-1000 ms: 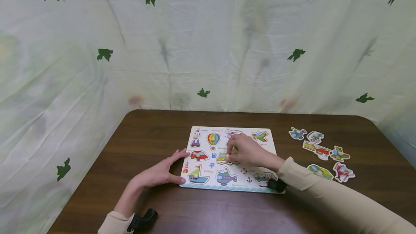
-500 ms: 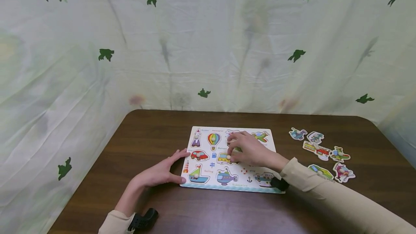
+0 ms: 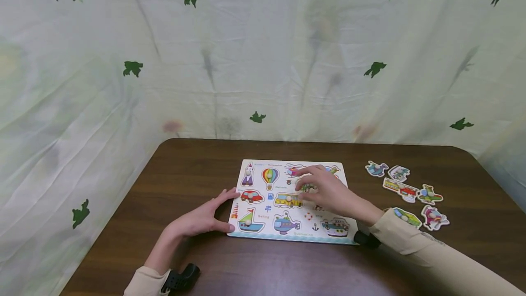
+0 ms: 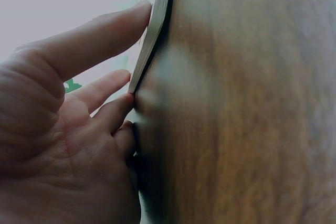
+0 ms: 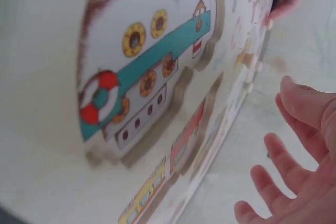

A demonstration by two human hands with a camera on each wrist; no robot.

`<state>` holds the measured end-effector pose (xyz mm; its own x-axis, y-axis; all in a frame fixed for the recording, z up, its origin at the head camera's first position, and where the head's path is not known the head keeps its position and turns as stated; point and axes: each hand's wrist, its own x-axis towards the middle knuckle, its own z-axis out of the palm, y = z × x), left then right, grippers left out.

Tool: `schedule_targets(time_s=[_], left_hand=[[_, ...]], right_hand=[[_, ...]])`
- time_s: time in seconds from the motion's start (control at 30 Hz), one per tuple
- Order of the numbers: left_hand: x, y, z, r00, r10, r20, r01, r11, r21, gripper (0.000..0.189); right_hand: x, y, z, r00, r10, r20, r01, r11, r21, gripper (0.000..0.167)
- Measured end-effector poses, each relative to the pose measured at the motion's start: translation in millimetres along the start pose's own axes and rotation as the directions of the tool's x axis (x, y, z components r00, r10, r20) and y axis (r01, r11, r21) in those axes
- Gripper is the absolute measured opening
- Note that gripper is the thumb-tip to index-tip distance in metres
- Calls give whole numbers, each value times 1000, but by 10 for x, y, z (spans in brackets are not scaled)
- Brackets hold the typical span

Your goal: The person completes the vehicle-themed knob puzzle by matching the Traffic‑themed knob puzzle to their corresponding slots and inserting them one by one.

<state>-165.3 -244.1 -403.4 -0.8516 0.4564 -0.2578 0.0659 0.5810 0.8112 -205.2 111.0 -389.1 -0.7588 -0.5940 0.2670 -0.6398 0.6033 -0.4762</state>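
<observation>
Ideally, the left hand (image 3: pixel 200 218), fingers relaxed, should steady the puzzle board (image 3: pixel 269 228) while the empty, loosely spread right hand (image 3: pixel 330 193) presses the yellow bus (image 3: pixel 285 200) flush.

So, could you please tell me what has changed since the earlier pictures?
The right hand, earlier down at the yellow bus, has come off it and drawn back towards the person's right. The bus now shows whole on the puzzle board. The left hand stays at the board's left edge; the loose pieces lie as before.
</observation>
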Motion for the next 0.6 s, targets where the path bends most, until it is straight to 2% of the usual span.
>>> schedule_targets(time_s=[0.2, 0.4, 0.6], left_hand=[[0, -6, -5, 1000, -7, 0, 7, 1000, -2, 83], [0, -2, 6, 1000, -3, 3, 3, 1000, -10, 83], [-5, 10, 0, 1000, -9, 0, 9, 1000, 2, 82]], right_hand=[[-115, -7, -106, 998, -5, -70, 8, 999, 48, 13], [-259, 18, -228, 996, 31, -80, -27, 999, 41, 14], [-381, 83, -325, 994, 13, -109, -12, 1000, 12, 16]])
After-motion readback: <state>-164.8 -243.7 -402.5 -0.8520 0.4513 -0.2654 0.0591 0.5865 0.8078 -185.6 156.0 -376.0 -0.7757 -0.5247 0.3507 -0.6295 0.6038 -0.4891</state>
